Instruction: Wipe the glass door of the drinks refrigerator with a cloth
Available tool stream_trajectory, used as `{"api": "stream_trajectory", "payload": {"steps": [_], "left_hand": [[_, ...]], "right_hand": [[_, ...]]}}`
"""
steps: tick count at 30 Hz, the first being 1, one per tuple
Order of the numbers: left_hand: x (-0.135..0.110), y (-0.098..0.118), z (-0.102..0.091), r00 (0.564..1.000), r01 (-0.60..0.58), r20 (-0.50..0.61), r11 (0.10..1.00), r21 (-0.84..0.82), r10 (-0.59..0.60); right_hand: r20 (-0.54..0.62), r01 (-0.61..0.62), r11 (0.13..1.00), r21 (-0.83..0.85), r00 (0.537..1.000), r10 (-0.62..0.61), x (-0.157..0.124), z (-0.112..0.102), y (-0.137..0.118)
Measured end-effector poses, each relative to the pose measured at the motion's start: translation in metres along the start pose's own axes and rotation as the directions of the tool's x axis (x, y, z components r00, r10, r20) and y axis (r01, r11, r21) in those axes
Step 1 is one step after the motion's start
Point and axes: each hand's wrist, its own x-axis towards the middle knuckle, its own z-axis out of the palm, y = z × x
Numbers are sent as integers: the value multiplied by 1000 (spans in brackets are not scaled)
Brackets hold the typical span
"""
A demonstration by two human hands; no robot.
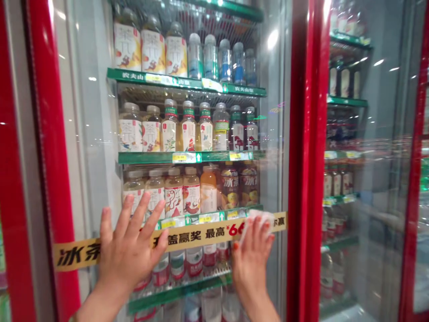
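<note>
A glass cooler door (pixel 273 134) fills the middle of the view, crossed by a yellow printed strip (pixel 191 235). My left hand (pixel 129 243) is spread over the left part of the strip, fingers apart and pointing up, with nothing in it. At the strip's right part my right hand (pixel 253 250) presses a crumpled white tissue (pixel 263 219) against the door. Its fingers lie close together over the tissue and hide part of it, along with some of the printing. Part of the strip's lettering is also covered by my left hand.
Behind the glass, bottled drinks (pixel 187 125) stand in rows on shelves with green edges (pixel 150 157) and price tags. Red door frames (pixel 310 179) run upright on both sides. Another cooler (pixel 342 179) with bottles stands to the right. Lights reflect in the glass.
</note>
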Motion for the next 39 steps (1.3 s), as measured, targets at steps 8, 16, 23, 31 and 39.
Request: {"api": "stream_trajectory", "payload": {"steps": [8,16,23,31,39], "left_hand": [[1,-4,0,999,-42,4,999,3,42],[-1,-3,6,997,-56,-58,998,-5,55],[-2,-5,5,999,-41,-36,999,-13,41],[-4,-9,6,999,-45,-11,999,-16,45],[-4,-8,4,999,-4,48,998,-66,7]], "right_hand": [[108,208,977,-44,973,-202,-50,-1,36],[30,105,993,50,994,-106,-27,0,-23],[42,31,999,-28,999,-30,-65,3,49],[23,-106,994,34,994,105,-110,13,-39],[46,-150,987,60,988,148,-35,-2,42]]}}
